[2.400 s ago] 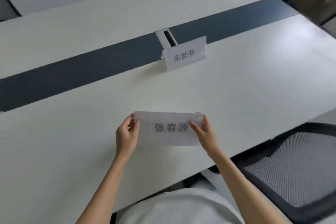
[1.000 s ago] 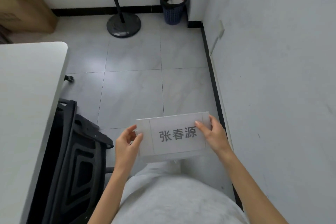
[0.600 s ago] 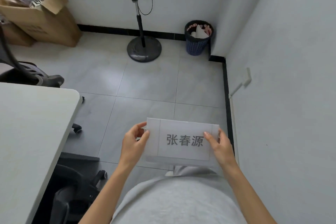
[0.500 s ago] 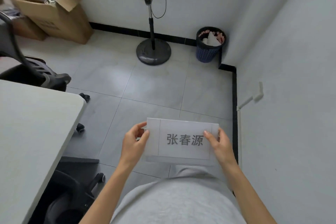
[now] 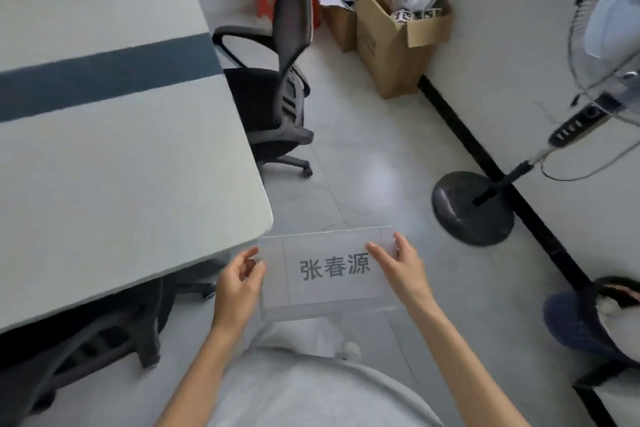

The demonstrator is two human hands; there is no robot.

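Note:
A clear acrylic name card [image 5: 327, 270] with three printed grey characters is held in the air above the floor, just off the table's near right corner. My left hand [image 5: 239, 284] pinches its left end between thumb and fingers. My right hand [image 5: 400, 269] grips its right end, fingers across the front and thumb behind. The card faces me and is about level.
The white table [image 5: 121, 166] with a dark centre strip fills the left. A black office chair [image 5: 277, 87] stands at its end, another chair [image 5: 86, 357] is tucked under it. Cardboard boxes [image 5: 394, 42], a standing fan [image 5: 474, 208] and a blue waste bin [image 5: 595, 319] line the wall.
The card has left the table and stays in both hands. My view has swung from the wall corner leftward, so the table end, the chair and the boxes are back in sight.

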